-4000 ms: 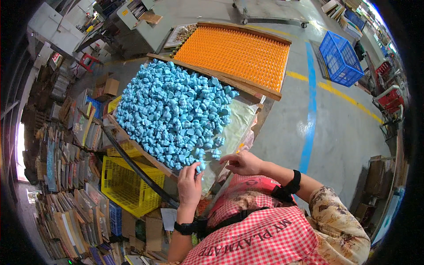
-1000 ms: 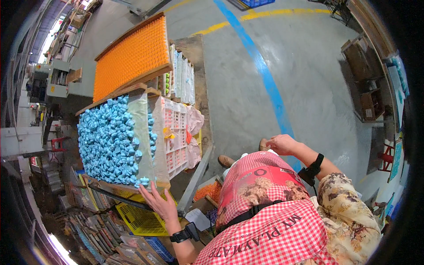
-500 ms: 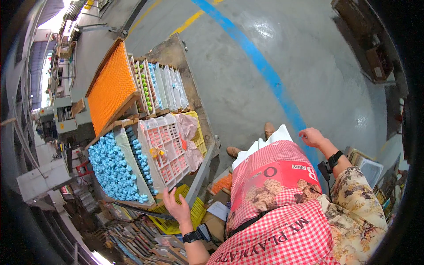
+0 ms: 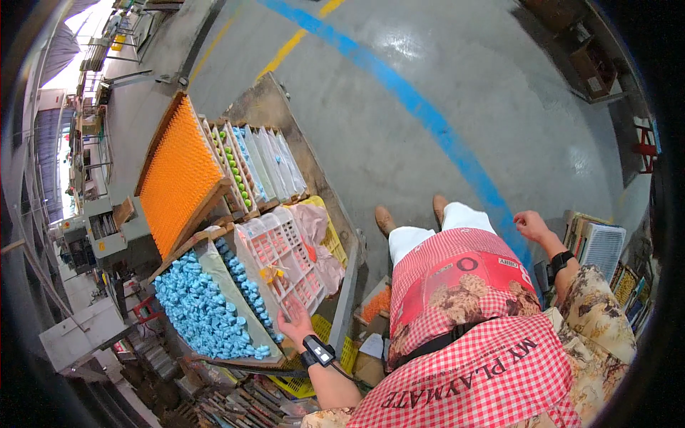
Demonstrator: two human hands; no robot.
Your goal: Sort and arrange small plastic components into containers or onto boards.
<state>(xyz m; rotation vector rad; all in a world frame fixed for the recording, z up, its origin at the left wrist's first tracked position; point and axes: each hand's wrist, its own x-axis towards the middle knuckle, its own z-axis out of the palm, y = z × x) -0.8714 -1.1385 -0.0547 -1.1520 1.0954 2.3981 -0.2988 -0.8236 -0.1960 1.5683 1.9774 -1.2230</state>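
Note:
My left hand [image 4: 297, 327] is open beside the near corner of a stacked load, fingers apart with the palm partly showing. It overlaps the lower edge of a white grid-like tray [image 4: 287, 258] with pink pieces in it; whether it touches the tray I cannot tell. Left of that hand are a layer of many small light-blue pieces [image 4: 207, 310] and a narrower blue row [image 4: 246, 289], with a grey-green sheet between them. My right hand [image 4: 531, 227] hangs over the floor to the right, its fingers loosely curled and nothing visible in them.
The load stands on a flat cart [image 4: 275, 107]. An orange-studded board [image 4: 178, 178] leans at its far left. Pink cloth [image 4: 314, 228] and a yellow crate [image 4: 334, 246] are at its right side. Below sits another yellow crate [image 4: 349, 355]. Stacked frames [image 4: 599, 246] stand at the right.
The view has shifted, and the cart's load appears closer. My left hand has come up to the load's near corner from just below it. My right hand still hangs free.

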